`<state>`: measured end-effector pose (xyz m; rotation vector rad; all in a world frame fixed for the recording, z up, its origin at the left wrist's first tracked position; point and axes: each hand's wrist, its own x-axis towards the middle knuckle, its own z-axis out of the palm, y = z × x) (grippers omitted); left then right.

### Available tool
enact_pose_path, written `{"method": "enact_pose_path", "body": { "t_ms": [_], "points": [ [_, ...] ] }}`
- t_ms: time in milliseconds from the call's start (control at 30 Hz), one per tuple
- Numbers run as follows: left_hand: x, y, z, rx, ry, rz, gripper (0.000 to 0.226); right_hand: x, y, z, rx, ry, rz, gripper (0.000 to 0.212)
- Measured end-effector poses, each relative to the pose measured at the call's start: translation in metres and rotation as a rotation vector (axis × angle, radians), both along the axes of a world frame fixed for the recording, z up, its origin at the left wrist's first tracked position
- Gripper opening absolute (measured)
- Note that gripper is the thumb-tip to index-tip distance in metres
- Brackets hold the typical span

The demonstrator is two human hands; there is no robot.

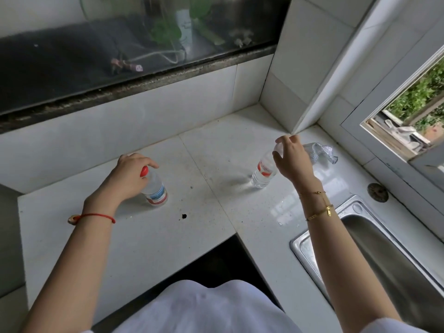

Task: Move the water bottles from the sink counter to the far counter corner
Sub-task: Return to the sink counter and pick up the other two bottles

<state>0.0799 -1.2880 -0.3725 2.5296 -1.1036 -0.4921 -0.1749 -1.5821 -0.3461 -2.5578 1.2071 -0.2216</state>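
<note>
Two clear plastic water bottles stand upright on the white counter (197,227). The left bottle (156,191) has a red cap and a blue and red label; my left hand (129,176) is closed around its neck and cap. The right bottle (264,171) carries a red and white label, and its top is hidden behind my right hand (290,159), whose fingers curl over the cap. Both bottle bases touch the counter.
A steel sink (374,251) lies at the right, with a round drain cover (377,192) behind it. A crumpled grey cloth (320,153) rests by the tiled wall corner (283,97). A dark window ledge (134,85) runs along the back; an open window is at far right.
</note>
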Motion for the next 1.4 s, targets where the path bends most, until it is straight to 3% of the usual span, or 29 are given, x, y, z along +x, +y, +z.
{"method": "enact_pose_path", "body": {
  "t_ms": [400,600,1067,1400],
  "points": [
    [-0.013,-0.004,0.008,-0.030,-0.011,0.062,0.042,0.009,-0.002,-0.011,0.022,-0.036,-0.023,0.023],
    [-0.039,-0.012,0.014,-0.157,0.012,0.184,0.043,0.003,0.011,-0.015,0.092,-0.095,-0.028,0.022],
    [-0.119,-0.029,0.041,-0.307,0.024,-0.026,0.039,-0.055,0.083,0.016,0.061,-0.201,0.058,0.022],
    [-0.181,-0.034,0.045,-0.299,0.092,-0.207,0.040,-0.125,0.142,0.031,0.105,-0.165,-0.034,0.023]
  ]
}}
